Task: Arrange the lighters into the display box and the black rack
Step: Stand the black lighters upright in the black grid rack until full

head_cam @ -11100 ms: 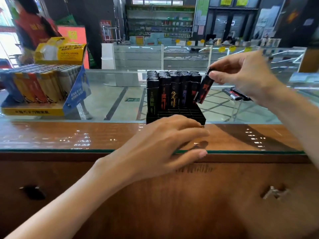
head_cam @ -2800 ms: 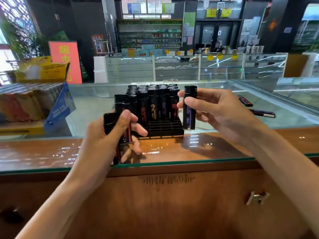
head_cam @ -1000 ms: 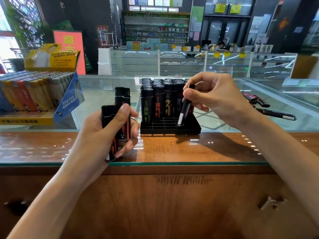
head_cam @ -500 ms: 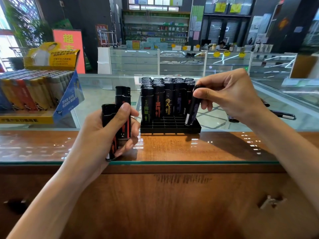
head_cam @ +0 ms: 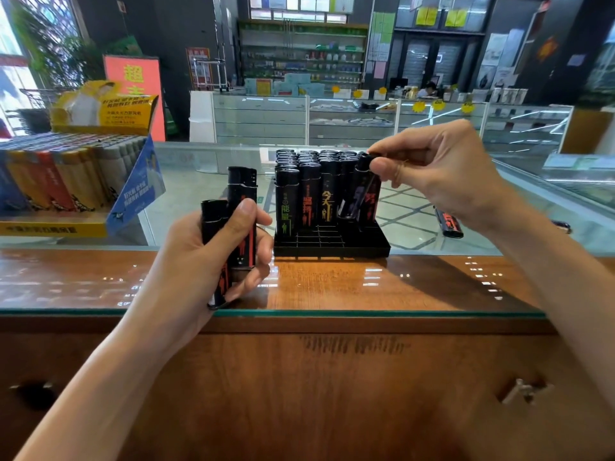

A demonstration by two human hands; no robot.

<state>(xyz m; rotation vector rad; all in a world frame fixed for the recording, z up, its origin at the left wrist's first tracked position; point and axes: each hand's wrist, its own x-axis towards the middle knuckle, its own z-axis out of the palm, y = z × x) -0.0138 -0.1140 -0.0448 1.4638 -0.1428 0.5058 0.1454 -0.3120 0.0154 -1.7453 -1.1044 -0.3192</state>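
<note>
The right hand [head_cam: 442, 181] is pinching the top of a black lighter [head_cam: 358, 194], which is hanging tilted below its fingertips at the black rack [head_cam: 332, 246]. The left hand [head_cam: 206, 261] is gripping two lighters [head_cam: 242, 197] upright, the rack just beyond its fingers.

Shop, seemingly: glass counters [head_cam: 259, 118], stocked shelves [head_cam: 301, 56]
</note>
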